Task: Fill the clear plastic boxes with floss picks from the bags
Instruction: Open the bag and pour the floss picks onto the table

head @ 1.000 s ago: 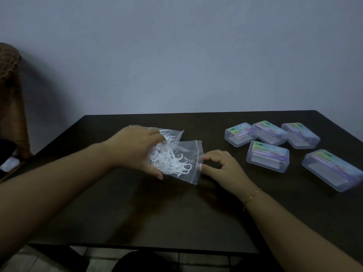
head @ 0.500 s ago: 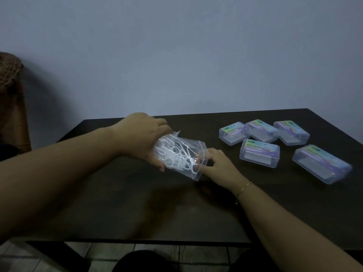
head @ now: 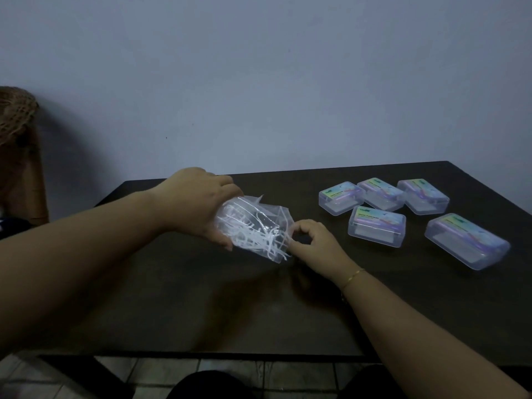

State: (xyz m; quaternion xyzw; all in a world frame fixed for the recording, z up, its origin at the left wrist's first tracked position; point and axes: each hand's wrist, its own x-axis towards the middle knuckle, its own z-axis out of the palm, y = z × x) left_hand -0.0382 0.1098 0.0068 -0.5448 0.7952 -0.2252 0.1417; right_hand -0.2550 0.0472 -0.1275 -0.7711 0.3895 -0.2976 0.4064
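Observation:
A clear zip bag point(head: 253, 228) full of white floss picks is lifted off the dark table point(head: 201, 306), tilted with its mouth toward the right. My left hand point(head: 198, 203) grips the bag's closed end from above. My right hand point(head: 311, 243) pinches the bag's right edge between thumb and forefinger. Several clear plastic boxes with coloured labels lie shut on the table to the right, the nearest to my hands point(head: 377, 226) and the largest point(head: 466, 240) farther right.
A wicker chair point(head: 17, 145) stands at the far left beside the table. A plain wall runs behind the table. Tiled floor point(head: 172, 372) shows below the table's front edge.
The bag rose off the table and tilted more upright in my left hand. A second bag seen earlier behind it no longer shows separately. My right hand stays at the bag's edge.

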